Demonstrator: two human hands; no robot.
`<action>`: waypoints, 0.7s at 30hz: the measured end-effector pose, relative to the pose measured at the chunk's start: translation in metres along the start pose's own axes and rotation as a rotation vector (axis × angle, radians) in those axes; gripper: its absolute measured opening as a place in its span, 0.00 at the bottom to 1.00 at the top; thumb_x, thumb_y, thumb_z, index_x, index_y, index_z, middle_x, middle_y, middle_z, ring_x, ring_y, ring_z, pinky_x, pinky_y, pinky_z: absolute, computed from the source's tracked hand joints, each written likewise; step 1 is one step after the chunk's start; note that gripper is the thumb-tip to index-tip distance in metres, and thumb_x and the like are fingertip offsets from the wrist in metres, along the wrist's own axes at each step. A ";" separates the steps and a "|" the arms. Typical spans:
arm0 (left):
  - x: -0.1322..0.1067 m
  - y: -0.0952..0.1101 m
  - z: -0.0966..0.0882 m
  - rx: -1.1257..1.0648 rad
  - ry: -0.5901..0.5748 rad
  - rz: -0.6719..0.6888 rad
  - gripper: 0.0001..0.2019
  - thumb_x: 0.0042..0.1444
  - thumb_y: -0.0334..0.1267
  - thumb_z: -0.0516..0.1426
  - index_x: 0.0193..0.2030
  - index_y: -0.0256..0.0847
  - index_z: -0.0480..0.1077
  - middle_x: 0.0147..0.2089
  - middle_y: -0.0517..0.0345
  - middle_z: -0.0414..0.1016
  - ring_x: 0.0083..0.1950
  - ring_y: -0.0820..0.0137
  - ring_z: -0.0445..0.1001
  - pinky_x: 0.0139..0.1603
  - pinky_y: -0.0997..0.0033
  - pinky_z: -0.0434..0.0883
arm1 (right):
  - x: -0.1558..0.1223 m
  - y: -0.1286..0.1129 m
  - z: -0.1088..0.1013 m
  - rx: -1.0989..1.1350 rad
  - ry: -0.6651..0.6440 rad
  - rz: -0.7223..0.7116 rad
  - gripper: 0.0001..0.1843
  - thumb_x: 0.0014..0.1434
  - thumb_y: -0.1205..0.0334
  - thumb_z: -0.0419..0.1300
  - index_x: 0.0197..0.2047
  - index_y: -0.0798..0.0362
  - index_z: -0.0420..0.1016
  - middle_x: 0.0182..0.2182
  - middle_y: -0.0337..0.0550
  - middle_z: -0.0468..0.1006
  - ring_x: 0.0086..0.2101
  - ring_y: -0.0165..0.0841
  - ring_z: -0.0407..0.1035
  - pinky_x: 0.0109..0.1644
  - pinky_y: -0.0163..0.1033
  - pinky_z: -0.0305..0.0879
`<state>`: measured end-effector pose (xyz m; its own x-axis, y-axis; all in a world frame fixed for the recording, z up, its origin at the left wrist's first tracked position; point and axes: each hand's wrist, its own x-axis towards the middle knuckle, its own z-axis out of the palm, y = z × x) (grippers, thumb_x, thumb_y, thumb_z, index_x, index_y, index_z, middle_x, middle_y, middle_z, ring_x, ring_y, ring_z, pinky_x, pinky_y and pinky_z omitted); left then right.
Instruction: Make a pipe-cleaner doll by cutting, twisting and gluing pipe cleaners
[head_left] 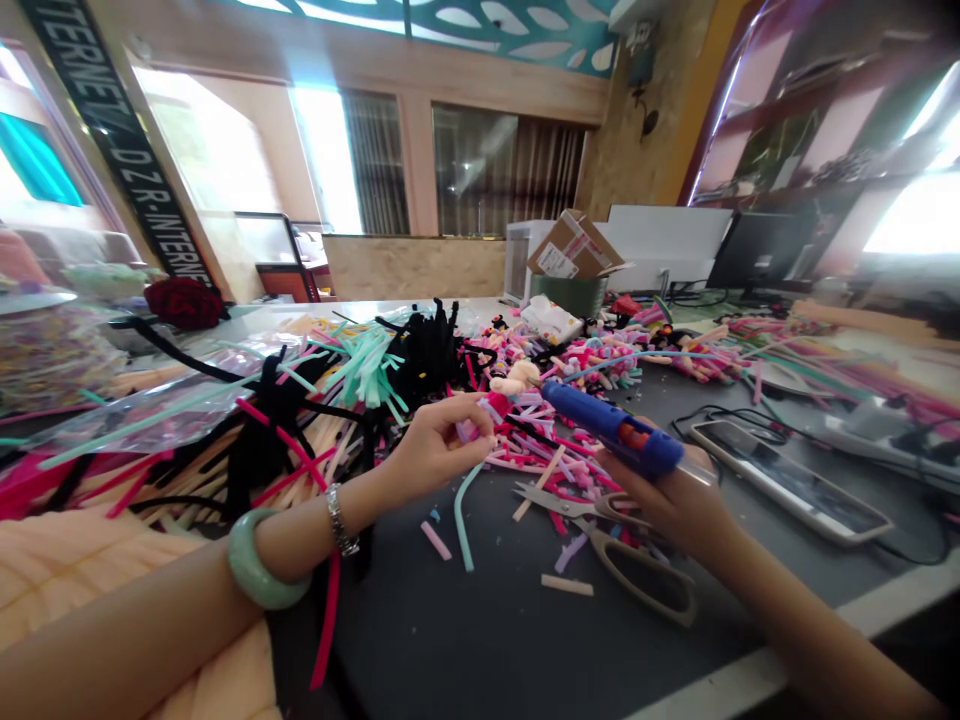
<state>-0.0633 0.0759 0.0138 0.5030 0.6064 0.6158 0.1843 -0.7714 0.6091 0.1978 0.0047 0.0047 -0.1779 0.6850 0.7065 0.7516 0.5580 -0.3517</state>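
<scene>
My left hand (442, 445) pinches a small pipe-cleaner figure (495, 404) with a pink and red body and a cream top. Wrapped in my right hand (667, 505) is a blue glue gun (607, 425), its nozzle touching or very close to the figure's cream part. A pair of scissors (626, 560) lies spread below the glue gun, partly behind my right hand. Around it are cut pieces of pipe cleaner, among them a mint-green strip (463, 520) and a beige piece (567, 585).
Heaps of pink and white pieces (615, 358) cover the table's middle. Black pipe cleaners (427, 350) and mint-green ones (364, 365) are bundled at the left. On the right lie a phone (787, 480) and a power strip (892, 435). A cardboard box (577, 245) stands behind.
</scene>
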 end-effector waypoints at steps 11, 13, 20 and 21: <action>0.001 0.003 -0.001 -0.020 -0.013 -0.011 0.03 0.53 0.32 0.57 0.28 0.36 0.69 0.31 0.59 0.71 0.34 0.72 0.68 0.41 0.71 0.65 | 0.000 0.001 -0.002 -0.086 0.066 -0.019 0.07 0.57 0.56 0.58 0.31 0.50 0.68 0.16 0.33 0.69 0.17 0.31 0.66 0.22 0.34 0.60; 0.001 0.002 -0.001 -0.027 -0.013 -0.014 0.03 0.53 0.32 0.57 0.29 0.36 0.69 0.31 0.59 0.70 0.34 0.72 0.68 0.40 0.71 0.65 | 0.000 0.001 -0.002 -0.083 0.079 -0.030 0.08 0.57 0.57 0.59 0.30 0.50 0.67 0.16 0.32 0.68 0.16 0.29 0.65 0.22 0.33 0.60; 0.001 0.002 -0.001 0.012 -0.030 0.042 0.03 0.52 0.31 0.57 0.28 0.37 0.69 0.31 0.58 0.71 0.38 0.69 0.69 0.43 0.69 0.65 | 0.000 0.000 -0.001 -0.087 0.045 -0.044 0.07 0.59 0.56 0.57 0.34 0.51 0.67 0.17 0.33 0.68 0.18 0.30 0.65 0.24 0.34 0.60; 0.001 0.002 0.000 0.022 -0.029 0.040 0.03 0.52 0.31 0.57 0.28 0.37 0.69 0.31 0.58 0.71 0.39 0.69 0.69 0.44 0.68 0.65 | 0.000 0.000 -0.002 -0.086 0.038 -0.036 0.07 0.59 0.56 0.57 0.35 0.51 0.66 0.17 0.33 0.67 0.17 0.30 0.64 0.23 0.34 0.59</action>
<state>-0.0629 0.0746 0.0159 0.5348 0.5693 0.6245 0.1816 -0.7992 0.5730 0.1985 0.0042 0.0061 -0.1827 0.6457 0.7414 0.7974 0.5385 -0.2725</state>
